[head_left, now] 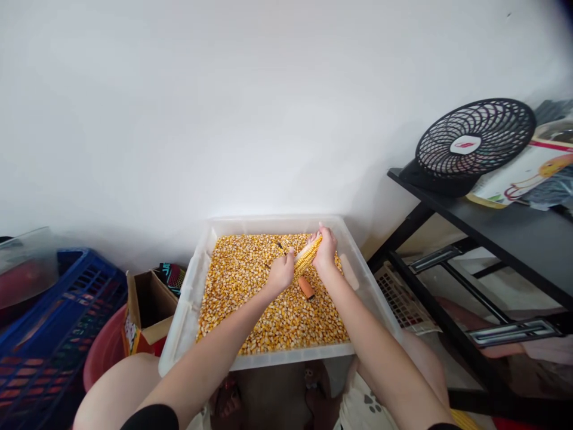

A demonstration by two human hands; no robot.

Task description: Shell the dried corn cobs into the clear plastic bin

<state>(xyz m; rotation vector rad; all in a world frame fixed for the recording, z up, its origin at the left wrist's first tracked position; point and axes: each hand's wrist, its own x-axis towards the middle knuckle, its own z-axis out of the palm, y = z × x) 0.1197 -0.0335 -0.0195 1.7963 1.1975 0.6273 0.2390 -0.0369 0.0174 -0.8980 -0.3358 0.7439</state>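
A yellow corn cob (307, 255) slants over the tub of kernels, with a pale strip along its upper side where kernels are off. My right hand (326, 248) is wrapped round its far upper end. At the lower end my left hand (281, 272) is closed against the cob, thumb on top; its fingers are partly hidden. Loose kernels (250, 286) fill much of the white plastic tub (277, 362) across my lap. An orange-brown cylinder (307, 288) lies on the kernels below the cob. Just beyond my left hand shows a small dark thin piece (280, 245), too small to name.
To the right stands a black metal rack (470, 233) with a black fan (474, 140) and packages on top. At left are a blue crate (58, 322), a red basin (105, 346) and an open cardboard box (152, 304). A white wall (268, 107) rises behind the tub.
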